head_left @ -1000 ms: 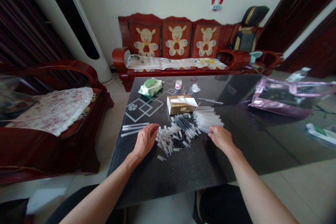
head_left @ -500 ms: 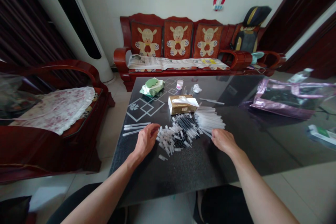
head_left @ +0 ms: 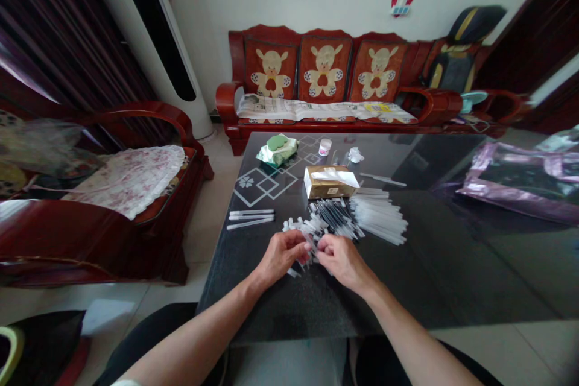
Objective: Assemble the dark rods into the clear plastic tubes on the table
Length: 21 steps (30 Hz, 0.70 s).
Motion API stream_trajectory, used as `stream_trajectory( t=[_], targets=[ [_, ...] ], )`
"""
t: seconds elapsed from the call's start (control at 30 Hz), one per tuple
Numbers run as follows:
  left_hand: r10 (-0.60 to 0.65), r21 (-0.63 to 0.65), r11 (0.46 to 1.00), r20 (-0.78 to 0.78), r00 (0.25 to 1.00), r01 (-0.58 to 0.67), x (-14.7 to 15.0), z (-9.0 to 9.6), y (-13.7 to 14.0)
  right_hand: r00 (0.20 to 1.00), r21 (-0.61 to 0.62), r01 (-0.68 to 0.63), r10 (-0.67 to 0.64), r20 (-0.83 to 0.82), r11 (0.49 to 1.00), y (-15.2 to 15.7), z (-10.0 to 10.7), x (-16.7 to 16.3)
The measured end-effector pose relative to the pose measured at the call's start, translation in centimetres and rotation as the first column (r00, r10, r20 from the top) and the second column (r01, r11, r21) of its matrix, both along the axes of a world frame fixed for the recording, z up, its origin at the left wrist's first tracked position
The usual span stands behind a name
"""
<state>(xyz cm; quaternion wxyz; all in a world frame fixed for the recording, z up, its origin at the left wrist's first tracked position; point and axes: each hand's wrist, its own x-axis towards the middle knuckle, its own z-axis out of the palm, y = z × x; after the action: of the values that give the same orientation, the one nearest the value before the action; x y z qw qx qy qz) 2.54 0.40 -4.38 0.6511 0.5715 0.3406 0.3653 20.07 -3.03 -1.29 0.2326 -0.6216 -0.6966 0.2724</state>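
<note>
My left hand (head_left: 286, 256) and my right hand (head_left: 344, 262) meet over the near side of the pen parts, fingers pinched. Between their fingertips is a slim translucent pen barrel (head_left: 310, 241), gripped by both; its ends are partly hidden. Under and behind the hands lie white pen caps (head_left: 294, 223), partly covered by my fingers. Dark ink refills (head_left: 335, 212) with pale ends form a pile behind my right hand. To their right, translucent pen barrels (head_left: 380, 217) are fanned out. At the left, several pens (head_left: 251, 217) lie side by side.
A gold tissue box (head_left: 330, 187) stands behind the refills. Green wet wipes (head_left: 277, 151), a small white cup (head_left: 324, 146), crumpled tissue (head_left: 355, 155) and a loose white stick (head_left: 383, 180) lie farther back. A pink-edged clear bag (head_left: 520, 187) rests at the right.
My right hand has moved left from the barrels to meet my left hand. The left hand has come right from beside the laid-out pens. The view has shifted slightly left.
</note>
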Motion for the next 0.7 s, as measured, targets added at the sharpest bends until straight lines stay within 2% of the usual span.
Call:
stream_trajectory(
  t=[0.1,0.17,0.27,0.33,0.47,0.57,0.7],
  targets=[
    [0.017,-0.014,1.000,0.005,1.000,-0.017,-0.1,-0.2,0.3,1.000,0.018,-0.021,0.021,0.006,1.000,0.0,0.0,-1.7],
    [0.079,-0.038,0.996,0.015,0.997,-0.078,-0.4,-0.1,0.7,0.999,0.016,-0.040,0.039,0.018,0.999,0.2,0.3,-1.3],
    [0.215,-0.107,0.972,0.046,0.976,-0.209,-1.0,0.2,1.5,0.999,0.043,-0.006,0.003,0.054,0.999,1.0,0.8,1.3],
    [0.297,-0.152,0.946,0.052,0.953,-0.287,-1.3,0.5,1.9,0.986,0.090,0.094,-0.105,0.132,0.992,1.7,1.0,3.8],
    [0.375,-0.214,0.910,0.062,0.925,-0.355,-1.5,0.5,2.3,0.938,0.149,0.202,-0.235,0.256,0.968,2.7,0.7,7.3],
    [0.382,-0.242,0.903,0.074,0.921,-0.355,-1.4,0.1,2.3,0.943,0.120,0.170,-0.196,0.267,0.978,2.8,0.4,7.0],
    [0.388,-0.262,0.896,0.066,0.919,-0.359,-1.2,-0.2,2.2,0.941,0.100,0.089,-0.116,0.319,0.991,2.8,-0.1,4.8]
  ],
)
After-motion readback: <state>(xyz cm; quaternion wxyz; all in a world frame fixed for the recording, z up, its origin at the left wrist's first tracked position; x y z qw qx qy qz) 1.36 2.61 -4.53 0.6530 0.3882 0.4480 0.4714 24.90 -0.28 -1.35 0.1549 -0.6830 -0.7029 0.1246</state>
